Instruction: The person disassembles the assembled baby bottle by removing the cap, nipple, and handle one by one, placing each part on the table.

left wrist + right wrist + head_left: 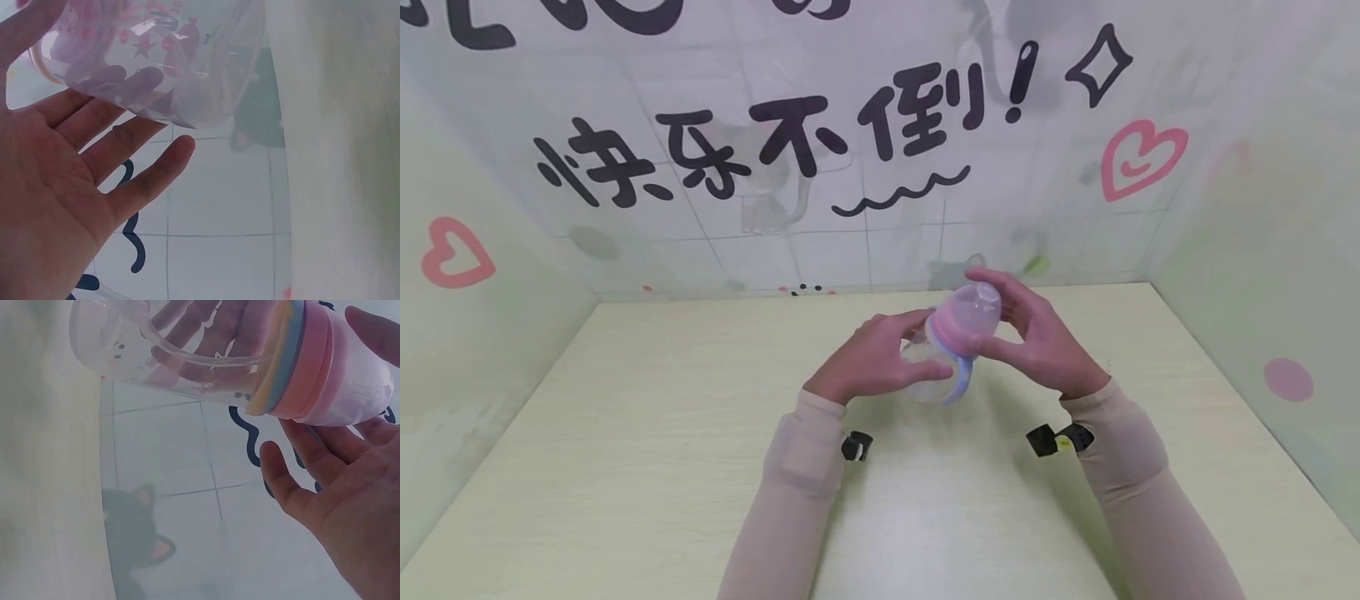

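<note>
A clear baby bottle [917, 387] is held tilted above the table, its top pointing up and to the right. It has a pink collar [306, 369], a translucent domed cap [981, 307] and a pale blue handle [961, 382]. My left hand [880, 354] grips the clear body, thumb in front and fingers behind. Pink printed figures show on the body in the left wrist view. From the right, my right hand [1037, 337] holds the cap and collar between thumb and fingers. Part of its fingers is hidden behind the cap.
A pale wood-grain table [662, 467] lies beneath both hands. Behind it stands a white tiled-pattern backdrop [820, 258] with black lettering and hearts, and similar panels [1262, 275] close in the sides.
</note>
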Action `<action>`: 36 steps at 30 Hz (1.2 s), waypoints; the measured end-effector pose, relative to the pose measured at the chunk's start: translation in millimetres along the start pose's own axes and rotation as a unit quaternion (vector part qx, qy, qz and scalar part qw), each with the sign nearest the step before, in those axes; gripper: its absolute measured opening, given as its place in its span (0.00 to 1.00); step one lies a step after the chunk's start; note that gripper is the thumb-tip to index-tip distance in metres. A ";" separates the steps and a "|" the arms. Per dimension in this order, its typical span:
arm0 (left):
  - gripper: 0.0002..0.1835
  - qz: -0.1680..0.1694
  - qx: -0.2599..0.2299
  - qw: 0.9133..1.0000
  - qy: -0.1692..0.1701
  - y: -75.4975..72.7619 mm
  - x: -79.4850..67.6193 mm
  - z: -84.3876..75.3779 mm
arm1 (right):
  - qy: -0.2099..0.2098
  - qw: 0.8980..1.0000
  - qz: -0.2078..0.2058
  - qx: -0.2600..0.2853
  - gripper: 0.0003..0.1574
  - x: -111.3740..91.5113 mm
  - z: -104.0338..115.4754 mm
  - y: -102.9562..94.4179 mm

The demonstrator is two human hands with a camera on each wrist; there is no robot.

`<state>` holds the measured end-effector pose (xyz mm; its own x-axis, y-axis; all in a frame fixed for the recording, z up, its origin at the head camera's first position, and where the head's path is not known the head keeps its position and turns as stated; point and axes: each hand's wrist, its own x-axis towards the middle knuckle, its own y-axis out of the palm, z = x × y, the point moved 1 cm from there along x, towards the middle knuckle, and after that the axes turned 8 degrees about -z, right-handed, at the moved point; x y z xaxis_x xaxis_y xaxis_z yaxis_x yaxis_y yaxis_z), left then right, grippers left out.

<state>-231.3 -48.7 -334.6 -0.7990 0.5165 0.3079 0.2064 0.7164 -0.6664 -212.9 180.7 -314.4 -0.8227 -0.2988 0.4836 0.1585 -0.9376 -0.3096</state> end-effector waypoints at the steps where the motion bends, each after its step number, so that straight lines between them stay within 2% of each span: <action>1: 0.30 -0.001 0.001 1.000 -0.001 0.0 -0.1 -0.1 | -0.004 1.000 -0.003 -0.002 0.44 0.3 0.1 0.4; 9: 0.32 -0.004 0.023 1.000 -0.005 -0.8 -1.0 0.1 | -0.017 0.999 -0.031 -0.007 0.45 1.4 1.8 1.0; 26: 0.33 -0.011 0.022 1.000 -0.014 -3.7 -3.0 6.0 | -0.027 0.994 -0.106 -0.013 0.41 1.3 3.1 -11.1; 31: 0.33 -0.014 0.021 1.000 -0.018 -7.0 -3.6 7.2 | -0.007 0.988 -0.140 -0.065 0.40 1.2 -1.0 -17.4; 36: 0.33 -0.022 0.014 0.999 -0.019 -10.9 -4.0 7.6 | 0.022 0.981 -0.143 -0.129 0.41 1.4 -7.8 -17.9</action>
<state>-234.6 -62.2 -333.7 -0.8281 0.4657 0.3121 0.1543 0.7246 -0.6717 -221.2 198.5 -314.6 -0.8375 -0.0172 0.5462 -0.2206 -0.9038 -0.3667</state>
